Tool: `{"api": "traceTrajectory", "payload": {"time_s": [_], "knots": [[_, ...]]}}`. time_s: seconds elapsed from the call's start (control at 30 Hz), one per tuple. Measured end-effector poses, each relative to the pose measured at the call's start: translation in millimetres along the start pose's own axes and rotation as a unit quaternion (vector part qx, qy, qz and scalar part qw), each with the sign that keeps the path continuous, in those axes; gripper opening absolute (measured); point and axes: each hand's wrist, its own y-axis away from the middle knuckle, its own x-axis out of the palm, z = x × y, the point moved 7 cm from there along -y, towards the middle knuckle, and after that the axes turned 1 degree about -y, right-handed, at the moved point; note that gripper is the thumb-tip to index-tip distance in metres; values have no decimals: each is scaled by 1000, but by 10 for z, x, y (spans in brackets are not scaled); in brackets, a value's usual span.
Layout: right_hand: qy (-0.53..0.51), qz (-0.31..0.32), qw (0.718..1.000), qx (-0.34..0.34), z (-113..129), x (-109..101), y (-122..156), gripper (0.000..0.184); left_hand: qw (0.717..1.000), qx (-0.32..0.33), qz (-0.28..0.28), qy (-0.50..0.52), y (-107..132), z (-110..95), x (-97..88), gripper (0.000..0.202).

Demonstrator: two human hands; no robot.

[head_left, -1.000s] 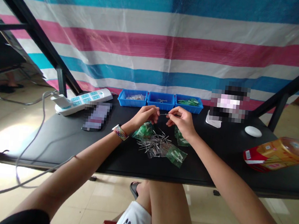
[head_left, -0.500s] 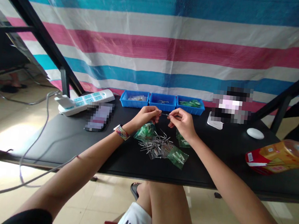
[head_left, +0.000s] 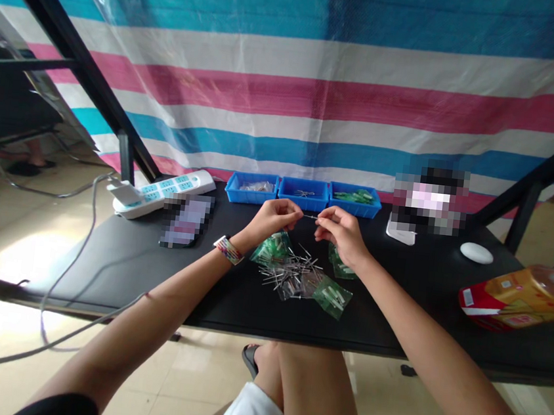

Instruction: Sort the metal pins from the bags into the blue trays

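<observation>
A thin metal pin (head_left: 309,217) spans the gap between my hands, just in front of the blue trays. My left hand (head_left: 278,217) pinches one end of it, and my right hand (head_left: 341,231) has its fingers closed on the other end. Below them lies a loose pile of thin metal pins (head_left: 292,272). Around the pile are small clear bags with green contents: one green bag (head_left: 271,248) by my left wrist, another bag (head_left: 333,296) at the pile's right front, and a third bag (head_left: 343,264) partly under my right hand.
Behind my hands stand a left blue tray (head_left: 251,198) with clear pieces, a middle tray (head_left: 302,203) with a few pins, and a right tray (head_left: 354,210) with green pieces. A power strip (head_left: 167,192), a phone (head_left: 187,221), a white mouse (head_left: 477,253) and a bottle (head_left: 520,296) also lie here.
The whole view has shifted slightly, so things sit a little lower and further right. Both hands still hold the pin between them at nearly the same spot.
</observation>
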Motion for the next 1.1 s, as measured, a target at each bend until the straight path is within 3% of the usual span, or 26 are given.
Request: {"api": "traceTrajectory", "payload": {"time_s": [0.27,0.47,0.63,0.7,0.77,0.83,0.93,1.0,1.1], "knots": [[-28,9,999,14,-50,16,-12,30,1000,2,-4,18,2,-9,5,36],[-26,-52,998,-31,53,-83,-291,31,998,9,-34,60,22,-46,-43,26],[-14,-19,997,71,100,-130,-449,43,998,5,-34,61,31,-57,-55,23],[28,14,997,64,199,-202,-379,37,998,4,-38,57,27,-51,-69,22],[137,64,988,33,304,-291,-256,30,998,7,-37,56,22,-51,-74,21],[280,102,955,4,355,-403,-124,26,998,10,-33,57,19,-57,-69,20],[427,93,899,-26,351,-595,-10,19,998,6,-28,54,22,-55,-46,19],[461,96,882,-32,292,-647,12,15,998,3,-23,50,24,-50,-29,18],[447,133,884,-27,173,-610,6,10,999,7,-16,46,21,-40,-20,19]]}}
